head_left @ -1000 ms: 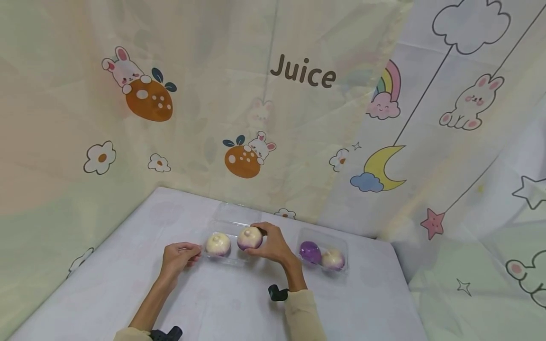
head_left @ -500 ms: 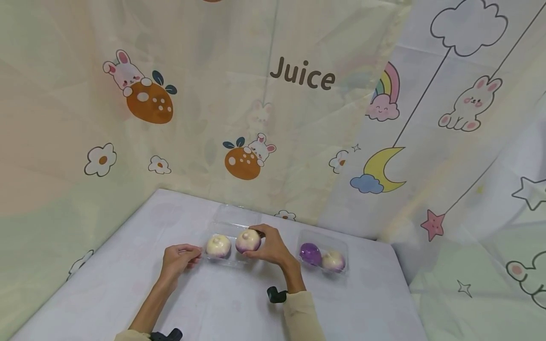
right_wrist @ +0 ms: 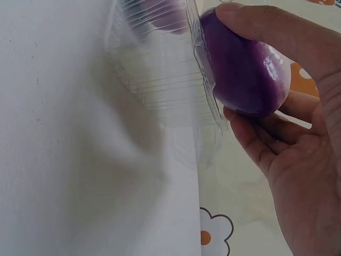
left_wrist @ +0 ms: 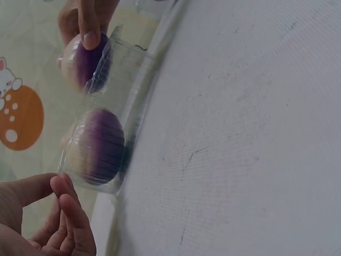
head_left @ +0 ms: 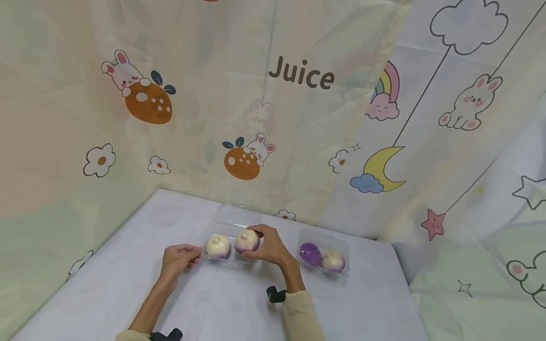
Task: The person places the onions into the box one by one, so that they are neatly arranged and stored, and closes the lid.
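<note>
A clear plastic clamshell box lies with its lid folded back. My left hand pinches its left rim between thumb and fingertips. One white-and-purple turnip sits in the box's left half, knob upward. My right hand grips a second turnip by its sides, over the box's right half. In the right wrist view, this turnip's purple underside is at the level of the box rim, and part of the box beneath it shows bare.
To the right stands another clear box holding two turnips, one purple side up, the other pale side up. The white-covered table meets printed curtains behind and at the left.
My right hand has shifted slightly left and down with the turnip, over the box's right half. My left hand stays at the rim.
</note>
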{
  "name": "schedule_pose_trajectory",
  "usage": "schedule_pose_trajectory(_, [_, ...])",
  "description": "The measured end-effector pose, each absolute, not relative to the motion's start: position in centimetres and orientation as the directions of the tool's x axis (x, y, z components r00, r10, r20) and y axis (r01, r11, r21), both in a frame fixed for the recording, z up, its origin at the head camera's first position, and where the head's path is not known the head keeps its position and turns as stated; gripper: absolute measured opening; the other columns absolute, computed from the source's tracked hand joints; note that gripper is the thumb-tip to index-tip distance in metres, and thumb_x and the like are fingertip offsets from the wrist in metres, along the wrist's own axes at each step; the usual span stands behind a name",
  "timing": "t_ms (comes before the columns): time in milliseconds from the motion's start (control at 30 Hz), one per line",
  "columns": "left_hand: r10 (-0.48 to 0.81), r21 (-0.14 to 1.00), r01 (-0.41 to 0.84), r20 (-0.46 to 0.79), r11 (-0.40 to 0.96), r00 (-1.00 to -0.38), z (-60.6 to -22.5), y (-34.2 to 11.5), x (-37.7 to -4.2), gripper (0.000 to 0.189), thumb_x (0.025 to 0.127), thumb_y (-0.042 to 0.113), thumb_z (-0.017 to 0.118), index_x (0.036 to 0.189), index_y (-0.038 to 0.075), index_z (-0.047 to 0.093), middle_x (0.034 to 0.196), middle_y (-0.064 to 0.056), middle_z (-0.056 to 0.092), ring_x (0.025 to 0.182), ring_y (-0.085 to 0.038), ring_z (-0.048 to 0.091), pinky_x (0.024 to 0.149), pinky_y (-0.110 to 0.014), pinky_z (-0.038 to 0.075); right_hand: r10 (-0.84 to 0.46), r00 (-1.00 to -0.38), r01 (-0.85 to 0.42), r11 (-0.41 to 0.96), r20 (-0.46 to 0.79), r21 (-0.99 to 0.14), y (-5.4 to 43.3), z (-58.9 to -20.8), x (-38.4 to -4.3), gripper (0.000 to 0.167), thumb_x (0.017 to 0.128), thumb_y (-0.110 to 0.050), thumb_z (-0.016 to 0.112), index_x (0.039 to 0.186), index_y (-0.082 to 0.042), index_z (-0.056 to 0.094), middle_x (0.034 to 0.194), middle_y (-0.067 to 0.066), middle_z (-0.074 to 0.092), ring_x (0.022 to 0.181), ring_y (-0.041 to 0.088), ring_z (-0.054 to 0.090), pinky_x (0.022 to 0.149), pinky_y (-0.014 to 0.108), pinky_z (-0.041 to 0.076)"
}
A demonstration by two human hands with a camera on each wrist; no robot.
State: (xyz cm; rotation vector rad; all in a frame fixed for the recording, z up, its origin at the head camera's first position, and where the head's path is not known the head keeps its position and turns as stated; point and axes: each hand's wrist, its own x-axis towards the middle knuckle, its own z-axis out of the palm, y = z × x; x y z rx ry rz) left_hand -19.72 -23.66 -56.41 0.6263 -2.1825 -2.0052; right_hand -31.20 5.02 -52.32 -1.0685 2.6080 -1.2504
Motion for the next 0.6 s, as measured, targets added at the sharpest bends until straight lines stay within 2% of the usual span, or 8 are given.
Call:
schedule_pose_trajectory(233, [-0.368,0.974,-0.221,-0.188,0.047,-0.911,-56.42,-23.68,-19.77,0.025,0.1,0.013,0.079,0.109,-0.009,0.076,0.082,-0.001,0.08,0.073,-0.012,0.073,0.062,-0.022,0.061,-0.617,-0.755,-0.565,0.44,0.223,-0.698,4.86,-52.34,-31.2,0.071,0.075,-0.025,0.101,0.137,-0.006,0.072,0.129,0.01,0.076,0.11,0.022,0.072,0.096,0.033,0.062])
schedule_pose_trajectory(367, [-0.366,0.975,-0.217,-0.183,0.054,-0.913,-56.4,-23.68,-19.86,0.026,0.1,0.014,0.079,0.11,-0.01,0.076,0.082,-0.001,0.08,0.072,-0.011,0.072,0.062,-0.022,0.061,-0.613,-0.761,-0.557,0.449,0.214,-0.698,4.77,-52.6,-31.24,0.071,0.075,-0.026,0.101,0.137,-0.008,0.072,0.129,0.009,0.077,0.111,0.021,0.072,0.097,0.031,0.061])
schedule_pose_trajectory(600, [-0.366,0.974,-0.22,-0.184,0.057,-0.912,-56.46,-23.69,-19.81,0.026,0.1,0.014,0.078,0.111,-0.01,0.076,0.082,-0.001,0.08,0.072,-0.011,0.072,0.062,-0.022,0.061,-0.62,-0.757,-0.562,0.455,0.208,-0.691,4.59,-52.38,-30.94,0.073,0.075,-0.027,0.101,0.138,-0.004,0.071,0.13,0.012,0.076,0.113,0.025,0.072,0.099,0.038,0.063])
